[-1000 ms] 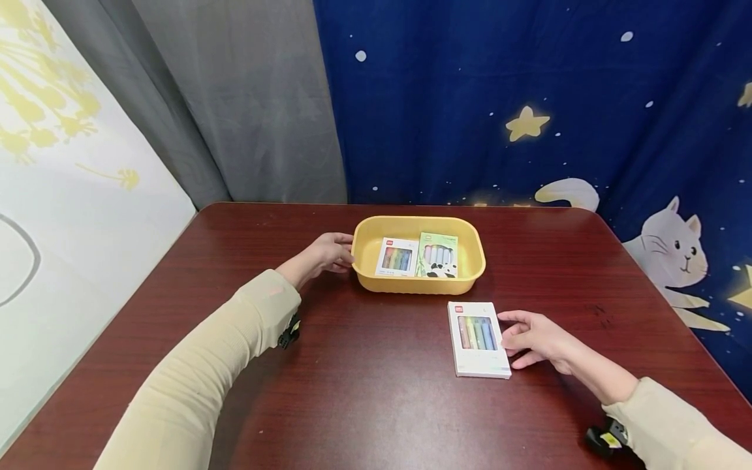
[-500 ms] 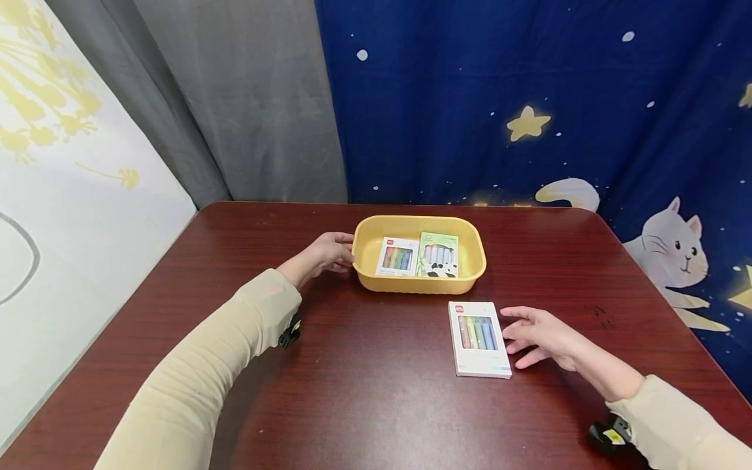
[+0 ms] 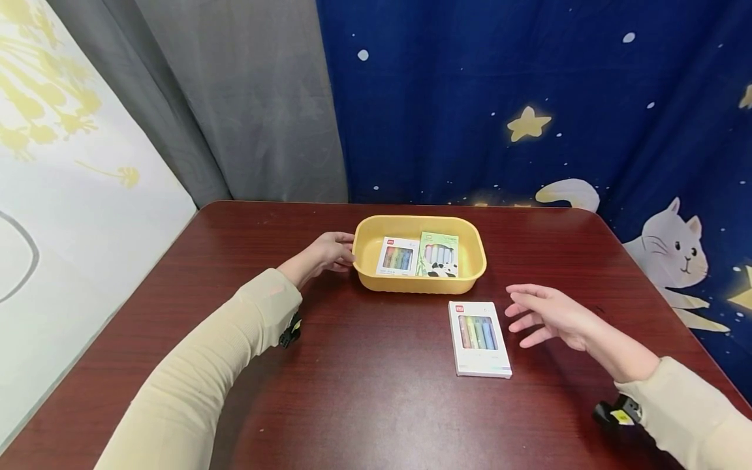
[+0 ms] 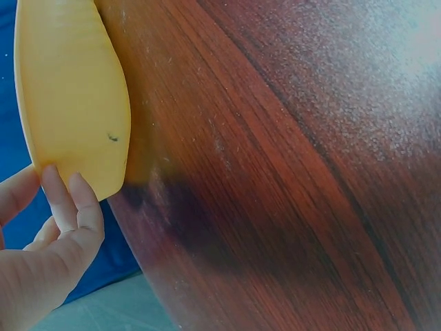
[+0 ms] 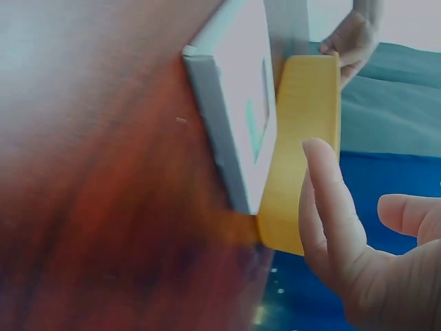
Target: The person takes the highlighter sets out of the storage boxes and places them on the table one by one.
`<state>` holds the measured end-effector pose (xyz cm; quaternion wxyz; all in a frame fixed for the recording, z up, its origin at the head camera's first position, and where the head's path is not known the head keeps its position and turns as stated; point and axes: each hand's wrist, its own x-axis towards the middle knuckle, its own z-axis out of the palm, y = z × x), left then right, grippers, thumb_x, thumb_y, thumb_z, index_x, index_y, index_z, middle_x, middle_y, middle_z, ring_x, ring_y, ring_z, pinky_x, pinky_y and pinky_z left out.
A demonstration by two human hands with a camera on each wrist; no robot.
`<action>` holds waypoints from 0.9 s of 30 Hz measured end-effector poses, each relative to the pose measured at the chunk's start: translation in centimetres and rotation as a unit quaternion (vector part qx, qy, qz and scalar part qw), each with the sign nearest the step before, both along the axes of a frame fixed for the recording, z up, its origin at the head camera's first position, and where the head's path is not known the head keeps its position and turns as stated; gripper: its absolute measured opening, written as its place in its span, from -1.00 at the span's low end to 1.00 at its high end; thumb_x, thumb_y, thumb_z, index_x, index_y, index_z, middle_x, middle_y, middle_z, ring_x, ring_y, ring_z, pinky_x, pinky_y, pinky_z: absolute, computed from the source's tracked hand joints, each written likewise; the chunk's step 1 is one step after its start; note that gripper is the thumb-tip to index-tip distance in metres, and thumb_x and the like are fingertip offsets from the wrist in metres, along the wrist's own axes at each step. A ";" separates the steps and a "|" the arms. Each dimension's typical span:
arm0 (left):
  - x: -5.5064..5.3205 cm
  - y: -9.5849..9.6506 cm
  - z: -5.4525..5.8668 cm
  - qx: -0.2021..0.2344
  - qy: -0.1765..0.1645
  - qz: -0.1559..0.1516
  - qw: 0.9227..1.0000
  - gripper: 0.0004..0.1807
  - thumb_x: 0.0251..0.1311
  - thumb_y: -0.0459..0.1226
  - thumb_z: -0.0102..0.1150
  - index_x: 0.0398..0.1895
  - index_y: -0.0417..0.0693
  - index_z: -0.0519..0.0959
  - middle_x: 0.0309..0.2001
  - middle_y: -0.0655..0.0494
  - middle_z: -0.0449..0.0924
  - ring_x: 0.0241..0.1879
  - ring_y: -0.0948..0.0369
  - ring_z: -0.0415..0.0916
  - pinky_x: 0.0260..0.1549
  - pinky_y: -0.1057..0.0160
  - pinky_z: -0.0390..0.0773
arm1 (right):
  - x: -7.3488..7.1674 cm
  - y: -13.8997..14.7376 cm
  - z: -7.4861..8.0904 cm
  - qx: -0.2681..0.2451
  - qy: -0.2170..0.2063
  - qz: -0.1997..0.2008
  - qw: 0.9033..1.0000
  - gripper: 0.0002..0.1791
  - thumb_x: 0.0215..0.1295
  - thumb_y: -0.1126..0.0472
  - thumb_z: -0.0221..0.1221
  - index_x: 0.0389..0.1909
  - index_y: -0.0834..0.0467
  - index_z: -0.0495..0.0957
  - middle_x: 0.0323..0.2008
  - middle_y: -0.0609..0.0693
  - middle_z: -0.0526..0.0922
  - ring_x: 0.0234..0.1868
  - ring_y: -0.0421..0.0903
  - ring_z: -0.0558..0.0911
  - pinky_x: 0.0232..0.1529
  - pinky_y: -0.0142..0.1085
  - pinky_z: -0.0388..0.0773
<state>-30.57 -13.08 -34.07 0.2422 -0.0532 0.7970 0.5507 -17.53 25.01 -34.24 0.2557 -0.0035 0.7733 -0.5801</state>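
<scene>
My left hand point(image 3: 328, 253) rests its fingertips against the left end of a yellow plastic basin point(image 3: 420, 284). In the left wrist view, the fingers point(image 4: 86, 200) meet the basin's outer wall point(image 4: 76, 89) and rim. Inside the basin lie a white box of coloured sticks point(image 3: 397, 256) and a green panda-print box point(image 3: 438, 254). A larger white box point(image 3: 482, 361), with coloured sticks behind its window, lies flat on the table in front. Just to its right, my right hand point(image 3: 555, 316) hovers with spread fingers, apart from it and holding nothing.
Everything stands on a dark red wooden table point(image 3: 352, 405). Behind it hang a grey curtain point(image 3: 252, 98) and a blue starry curtain point(image 3: 440, 98). A white patterned panel point(image 3: 70, 215) borders the left side.
My right hand has drawn away from the larger white box, up and to the right, its fingers spreading. The left hand, basin and boxes have stayed put.
</scene>
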 end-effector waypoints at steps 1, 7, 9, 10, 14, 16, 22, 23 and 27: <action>0.0 0.0 0.0 0.001 -0.001 0.001 1.000 -0.33 0.14 -0.52 0.02 0.35 -0.11 0.14 0.24 -0.08 0.33 -0.33 0.21 0.50 0.02 0.05 0.46 | -0.1 0.0 0.4 0.001 0.004 0.001 1.000 -0.35 0.42 0.11 -0.19 0.35 0.38 -0.13 -0.03 0.32 0.43 -0.28 -0.10 0.62 -0.31 -0.06 0.61; -0.2 0.1 -0.2 -0.003 -0.005 0.006 1.000 -0.33 0.14 -0.52 0.03 0.35 -0.09 0.16 0.23 -0.06 0.35 -0.33 0.22 0.50 0.02 0.05 0.46 | -1.0 -0.7 2.6 0.010 0.018 0.002 1.000 -0.30 0.42 0.00 -0.17 0.37 0.34 -0.13 -0.17 0.10 0.52 -0.28 -0.09 0.63 -0.30 -0.05 0.61; -0.2 0.1 -0.2 -0.006 -0.004 0.007 1.000 -0.33 0.14 -0.52 0.04 0.34 -0.08 0.16 0.22 -0.05 0.36 -0.34 0.23 0.50 0.00 0.06 0.48 | -1.3 -0.9 3.2 0.011 0.022 0.003 1.000 -0.28 0.41 -0.04 -0.16 0.37 0.32 -0.14 -0.19 0.04 0.53 -0.28 -0.08 0.63 -0.31 -0.05 0.61; -0.2 0.1 -0.3 -0.006 -0.004 0.007 1.000 -0.33 0.14 -0.52 0.04 0.34 -0.08 0.17 0.21 -0.05 0.37 -0.35 0.23 0.50 0.00 0.06 0.48 | -1.5 -1.1 3.5 0.012 0.024 0.004 1.000 -0.28 0.41 -0.05 -0.16 0.38 0.31 -0.13 -0.20 0.02 0.53 -0.28 -0.08 0.64 -0.31 -0.05 0.61; -0.1 0.1 -0.2 -0.007 -0.003 0.007 1.000 -0.34 0.14 -0.51 0.03 0.34 -0.08 0.17 0.21 -0.05 0.37 -0.37 0.24 0.50 -0.02 0.07 0.49 | -2.3 -1.6 4.6 0.011 0.031 0.008 0.999 -0.27 0.40 -0.08 -0.17 0.39 0.27 -0.14 -0.20 -0.02 0.55 -0.26 -0.07 0.64 -0.29 -0.06 0.61; -0.1 0.1 -0.2 -0.004 -0.003 0.006 1.000 -0.33 0.14 -0.52 0.03 0.35 -0.09 0.16 0.22 -0.06 0.36 -0.38 0.25 0.50 -0.01 0.06 0.48 | -2.7 -1.8 5.0 0.012 0.034 0.009 0.999 -0.27 0.40 -0.08 -0.17 0.39 0.26 -0.14 -0.20 -0.03 0.55 -0.25 -0.06 0.64 -0.27 -0.07 0.60; -0.3 0.0 -0.3 0.000 -0.004 0.007 1.000 -0.33 0.13 -0.53 0.03 0.34 -0.09 0.17 0.21 -0.06 0.37 -0.41 0.26 0.50 0.01 0.04 0.47 | -4.0 -3.2 6.0 0.012 0.040 0.006 0.999 -0.30 0.41 -0.06 -0.17 0.39 0.23 -0.11 -0.21 -0.06 0.56 -0.26 -0.09 0.64 -0.24 -0.11 0.60; -0.3 0.0 -0.3 0.000 -0.004 0.007 1.000 -0.33 0.13 -0.53 0.03 0.34 -0.09 0.17 0.21 -0.07 0.37 -0.41 0.26 0.50 0.01 0.04 0.47 | -4.3 -3.4 6.1 0.009 0.041 0.005 0.999 -0.31 0.41 -0.05 -0.17 0.39 0.23 -0.10 -0.21 -0.07 0.56 -0.26 -0.09 0.64 -0.24 -0.11 0.61; -0.3 0.0 -0.2 -0.001 -0.003 0.007 1.000 -0.33 0.12 -0.52 0.04 0.34 -0.09 0.17 0.21 -0.06 0.38 -0.40 0.25 0.50 0.00 0.05 0.48 | -5.3 -4.6 6.8 0.001 0.047 0.010 0.999 -0.33 0.41 -0.04 -0.17 0.38 0.24 -0.09 -0.22 -0.06 0.56 -0.28 -0.11 0.63 -0.27 -0.13 0.61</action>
